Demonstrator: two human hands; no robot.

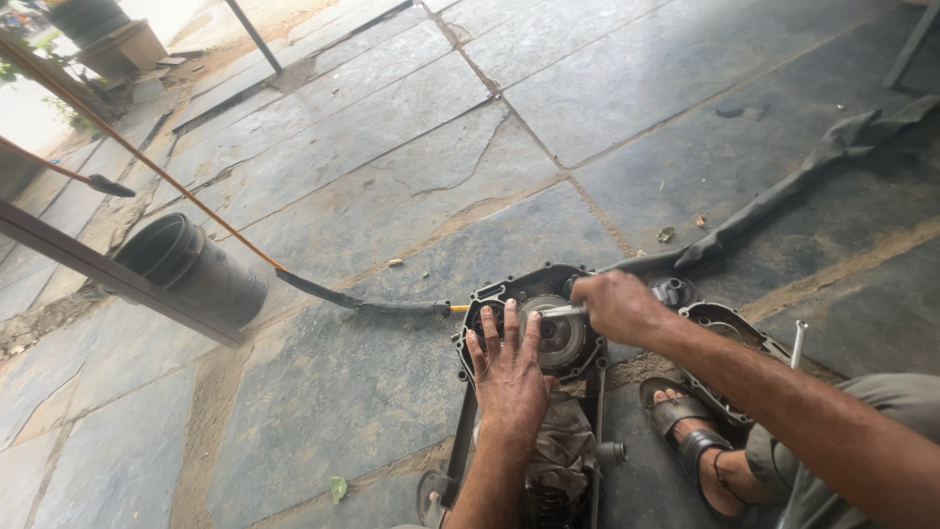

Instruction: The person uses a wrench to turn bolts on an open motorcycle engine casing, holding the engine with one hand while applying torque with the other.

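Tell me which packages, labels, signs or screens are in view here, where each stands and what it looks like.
None show: no package, label, sign or screen.
Nearest to a container: a black bucket lying on its side on the stone floor, at left, round and unmarked.

An open-fronted roadside repair workshop is showing itself here: a greasy engine casing [548, 328] is lying stripped on the cracked stone-slab floor [392, 176], a black bucket [191, 264] is standing by a metal frame, an orange air hose [147, 167] is trailing across, and daylight is pouring in from the dusty yard.
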